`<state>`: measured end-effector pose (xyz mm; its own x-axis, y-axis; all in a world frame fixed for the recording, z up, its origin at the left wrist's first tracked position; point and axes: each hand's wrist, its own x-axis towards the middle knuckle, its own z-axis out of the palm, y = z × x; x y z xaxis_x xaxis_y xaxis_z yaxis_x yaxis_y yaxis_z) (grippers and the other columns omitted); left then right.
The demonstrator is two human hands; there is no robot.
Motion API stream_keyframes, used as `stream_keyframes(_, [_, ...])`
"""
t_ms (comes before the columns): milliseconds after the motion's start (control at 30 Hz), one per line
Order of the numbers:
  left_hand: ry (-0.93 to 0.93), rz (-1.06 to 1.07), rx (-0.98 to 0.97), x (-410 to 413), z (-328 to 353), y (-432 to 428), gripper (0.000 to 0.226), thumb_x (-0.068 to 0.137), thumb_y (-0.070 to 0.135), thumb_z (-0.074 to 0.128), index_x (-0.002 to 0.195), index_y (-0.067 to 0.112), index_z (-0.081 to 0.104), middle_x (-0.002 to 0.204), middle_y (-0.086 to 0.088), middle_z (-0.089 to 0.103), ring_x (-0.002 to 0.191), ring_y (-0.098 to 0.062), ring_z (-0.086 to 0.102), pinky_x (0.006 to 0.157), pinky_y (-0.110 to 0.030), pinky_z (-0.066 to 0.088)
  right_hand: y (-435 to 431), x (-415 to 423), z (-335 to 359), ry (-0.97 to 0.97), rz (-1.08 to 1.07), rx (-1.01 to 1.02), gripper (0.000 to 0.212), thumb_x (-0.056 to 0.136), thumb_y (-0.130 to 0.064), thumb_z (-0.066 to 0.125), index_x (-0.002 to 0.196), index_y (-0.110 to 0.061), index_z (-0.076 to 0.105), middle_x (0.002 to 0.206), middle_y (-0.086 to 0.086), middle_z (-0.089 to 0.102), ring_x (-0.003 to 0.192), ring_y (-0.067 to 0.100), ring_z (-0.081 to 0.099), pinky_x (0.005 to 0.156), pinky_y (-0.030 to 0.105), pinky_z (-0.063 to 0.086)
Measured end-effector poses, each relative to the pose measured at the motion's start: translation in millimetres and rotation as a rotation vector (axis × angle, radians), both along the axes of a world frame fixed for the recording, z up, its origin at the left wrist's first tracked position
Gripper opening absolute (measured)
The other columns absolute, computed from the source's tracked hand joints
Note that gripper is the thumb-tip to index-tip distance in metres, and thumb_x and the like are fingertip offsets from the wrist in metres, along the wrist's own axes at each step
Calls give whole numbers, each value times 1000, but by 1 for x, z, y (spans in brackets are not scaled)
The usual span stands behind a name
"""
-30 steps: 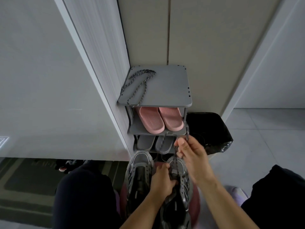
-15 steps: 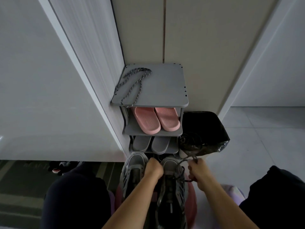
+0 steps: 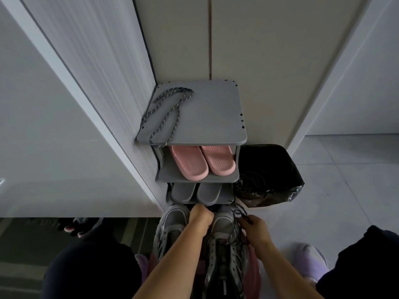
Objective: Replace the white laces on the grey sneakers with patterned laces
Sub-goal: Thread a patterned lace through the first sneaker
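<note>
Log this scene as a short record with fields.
left hand: curled at the toe of the sneaker, grasp hidden
right hand: pinches lace running from that sneaker
spare lace: on rack top, left side
pink slippers: middle shelf
grey slippers: shelf below
bag: right of rack

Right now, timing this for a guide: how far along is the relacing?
Done: no white laces show. In hand: right hand pinches a patterned lace at a grey sneaker's toe while left hand grips it. Left: finishing it, then the other sneaker; second lace lies on the shelf.
</note>
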<state>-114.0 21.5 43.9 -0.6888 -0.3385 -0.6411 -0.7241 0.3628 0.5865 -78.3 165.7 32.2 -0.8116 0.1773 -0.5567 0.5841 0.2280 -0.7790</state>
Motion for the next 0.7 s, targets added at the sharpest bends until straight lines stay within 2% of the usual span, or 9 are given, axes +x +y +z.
stream_keyframes(100, [120, 171, 243, 14, 11, 4, 26, 88, 0, 47, 66, 14, 48, 60, -2, 40, 47, -11, 32, 42, -20, 31, -10, -1, 14, 185, -36, -81, 26, 92, -12, 54, 65, -16, 54, 47, -9, 50, 42, 2, 43, 50, 24, 36])
stream_keyframes(167, [219, 255, 357, 28, 22, 5, 14, 88, -2, 46, 83, 10, 51, 60, -4, 42, 45, -11, 32, 36, -17, 27, -14, -1, 29, 250, -25, -138, 24, 92, -14, 53, 69, -17, 55, 43, -13, 50, 41, 1, 43, 48, 16, 33])
stream_keyframes(267, [391, 120, 306, 46, 37, -2, 20, 88, 0, 53, 100, 13, 47, 79, -2, 49, 54, -10, 45, 40, -14, 37, -10, 2, 47, 264, -15, -179, 30, 93, -21, 53, 65, -13, 53, 49, -7, 41, 42, 6, 31, 45, 22, 26])
stream_keyframes(333, [440, -13, 243, 57, 41, -7, 20, 88, 4, 56, 103, 17, 49, 87, 1, 52, 65, -9, 51, 50, -10, 42, -6, 4, 61, 307, 1, -147, 26, 94, -22, 50, 72, -14, 61, 54, -5, 42, 41, 5, 31, 45, 23, 26])
stream_keyframes(433, [421, -312, 208, 75, 43, -8, 17, 87, 4, 57, 88, 21, 59, 78, 5, 56, 63, 3, 52, 62, -10, 40, -8, 8, 90, 407, 42, -183, 25, 96, -18, 46, 79, -13, 64, 54, -7, 45, 39, 2, 33, 42, 18, 29])
stream_keyframes(500, [430, -466, 192, 89, 42, -1, 14, 83, 7, 62, 91, 19, 63, 76, 10, 48, 62, 5, 50, 64, -3, 36, -14, 12, 109, 438, 88, -244, 26, 96, -17, 45, 78, -9, 61, 53, -6, 47, 40, 4, 37, 39, 16, 30])
stream_keyframes(600, [523, -390, 80, 101, 37, 7, 22, 81, 18, 69, 100, 9, 64, 83, 10, 49, 72, 3, 49, 68, -2, 37, -27, 24, 128, 420, 184, -313, 28, 97, -18, 43, 75, -8, 57, 54, -4, 49, 44, 8, 43, 37, 17, 32])
stream_keyframes(667, [583, -340, 35, 104, 38, 10, 7, 82, 21, 68, 86, 16, 64, 85, 6, 57, 77, 0, 55, 70, -9, 42, -34, 34, 130, 385, 209, -377, 30, 97, -17, 43, 72, -7, 57, 54, -1, 50, 43, 9, 44, 37, 17, 32])
stream_keyframes(700, [595, -343, 33, 104, 42, 11, 11, 82, 17, 66, 76, 24, 61, 81, 6, 58, 75, -2, 56, 68, -14, 43, -36, 38, 128, 349, 197, -417, 30, 97, -17, 43, 72, -6, 57, 53, 0, 50, 42, 9, 44, 38, 17, 33])
